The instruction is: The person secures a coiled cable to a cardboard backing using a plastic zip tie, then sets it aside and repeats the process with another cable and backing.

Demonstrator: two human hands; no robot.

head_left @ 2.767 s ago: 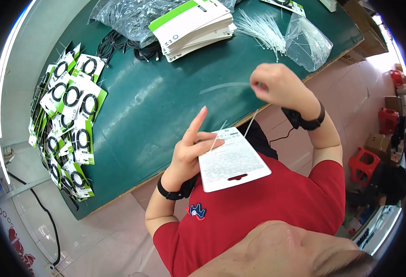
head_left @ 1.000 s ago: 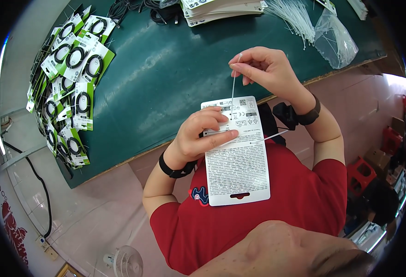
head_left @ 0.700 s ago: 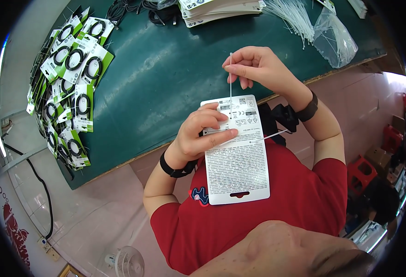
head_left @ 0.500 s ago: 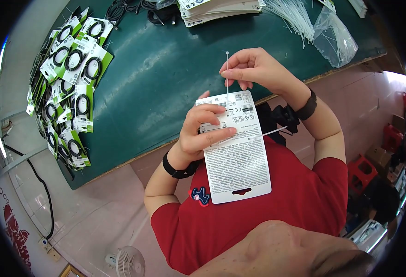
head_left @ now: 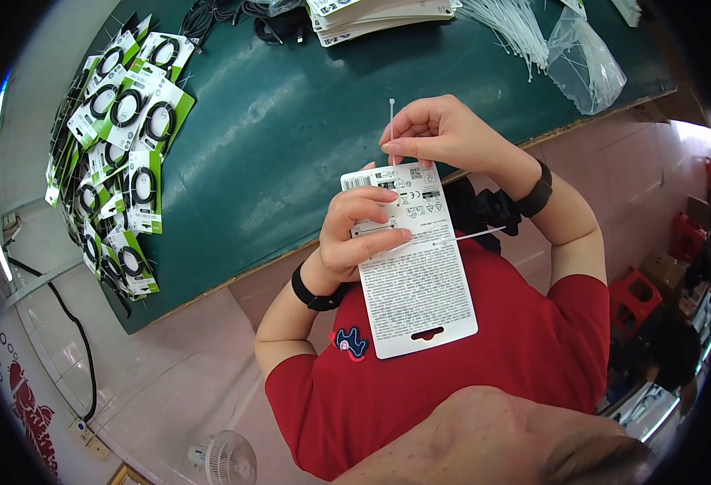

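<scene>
One card (head_left: pixel 420 291) beneath left fingers (head_left: pixel 363 196)

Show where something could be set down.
Bare: the green table between carded cables on the left, stacked cards above and the right hand. Crowded: the left end, and the top right, with white ties and a clear bag.

red short-sleeved shirt (head_left: pixel 485 323), red-edged navy chest patch (head_left: pixel 352 343), two black wristbands (head_left: pixel 538 192)

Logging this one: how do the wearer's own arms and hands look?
The left hand and right hand are ungloved, with no rings visible on the fingers. Each has a black wristband. The sleeves are short and plain red.
</scene>
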